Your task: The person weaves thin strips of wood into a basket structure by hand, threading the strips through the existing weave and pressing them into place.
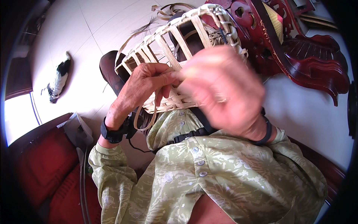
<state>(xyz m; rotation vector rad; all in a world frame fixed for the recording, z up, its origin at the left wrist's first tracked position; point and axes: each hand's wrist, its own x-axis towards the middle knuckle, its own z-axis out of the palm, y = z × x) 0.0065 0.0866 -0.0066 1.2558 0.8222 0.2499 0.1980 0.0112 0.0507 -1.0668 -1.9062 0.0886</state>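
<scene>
A pale woven strip basket point(163, 42), with open slats and a latticed lower side, rests tilted on my lap. Around its near left side, my left hand point(143, 84) pinches a narrow pale strip point(139, 115) between thumb and finger, a loose loop of it hanging below. Close beside that pinch is my right hand point(223, 93), smeared by motion over the middle of the basket; its fingers are too blurred to show what they hold, if anything. More loose strips point(164, 11) show beyond the basket's rim.
A carved dark-red wooden chair point(305, 63) stands at the right. A black-and-white animal point(57, 80), perhaps a cat, lies on the tiled floor point(85, 33) at the left. Red cushioned seating point(41, 168) and a grey metal object point(78, 130) are at lower left.
</scene>
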